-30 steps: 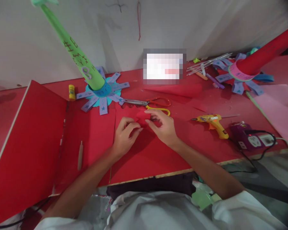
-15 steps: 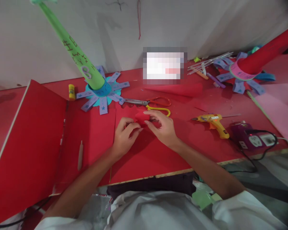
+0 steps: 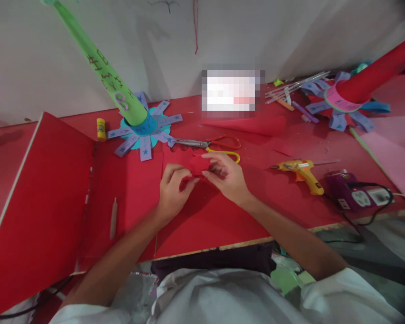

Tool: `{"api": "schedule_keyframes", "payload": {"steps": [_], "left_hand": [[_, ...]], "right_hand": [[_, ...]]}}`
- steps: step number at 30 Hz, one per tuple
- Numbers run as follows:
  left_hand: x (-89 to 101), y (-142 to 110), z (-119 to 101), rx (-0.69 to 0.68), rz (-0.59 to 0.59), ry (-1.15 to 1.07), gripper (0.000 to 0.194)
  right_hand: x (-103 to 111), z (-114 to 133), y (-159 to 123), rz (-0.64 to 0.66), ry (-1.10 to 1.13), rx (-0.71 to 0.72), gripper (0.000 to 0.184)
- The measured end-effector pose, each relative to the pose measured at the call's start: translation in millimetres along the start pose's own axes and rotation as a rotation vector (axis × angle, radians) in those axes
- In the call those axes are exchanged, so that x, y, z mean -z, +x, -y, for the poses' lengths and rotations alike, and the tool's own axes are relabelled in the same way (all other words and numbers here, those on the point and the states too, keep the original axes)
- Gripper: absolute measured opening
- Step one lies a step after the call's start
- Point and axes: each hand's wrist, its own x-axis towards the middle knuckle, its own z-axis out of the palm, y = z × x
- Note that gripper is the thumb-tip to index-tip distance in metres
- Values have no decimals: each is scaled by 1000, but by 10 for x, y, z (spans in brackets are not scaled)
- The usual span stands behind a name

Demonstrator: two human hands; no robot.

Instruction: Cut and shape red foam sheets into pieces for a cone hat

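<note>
Red paper [image 3: 200,166] is pinched between the left hand [image 3: 173,189] and right hand [image 3: 228,180], I see; light, even pressure should avoid creasing it.

The scissors [image 3: 207,145] show shiny metal blades and smooth, plastic-looking handles; just nearer than them, the small red piece [image 3: 200,165] looks like matt paper; to their left, the green cone [image 3: 103,72] seems smooth paper, the yellow tube [image 3: 101,129] glossy plastic; to their right, the glue gun [image 3: 300,170] has a smooth plastic body; beneath them, the tabletop [image 3: 256,153] is faintly glossy, its front edge rough and wood-like.
</note>
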Motion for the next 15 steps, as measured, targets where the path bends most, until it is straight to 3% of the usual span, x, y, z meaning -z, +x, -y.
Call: {"api": "schedule_keyframes", "payload": {"steps": [8,15], "left_hand": [[-6,-14,5,218,33,-90,52],[-20,-12,-9,274,83,-232,71]], "right_hand": [[16,-17,24,10,85,-36,39],[17,25,25,37,96,-60,41]]}}
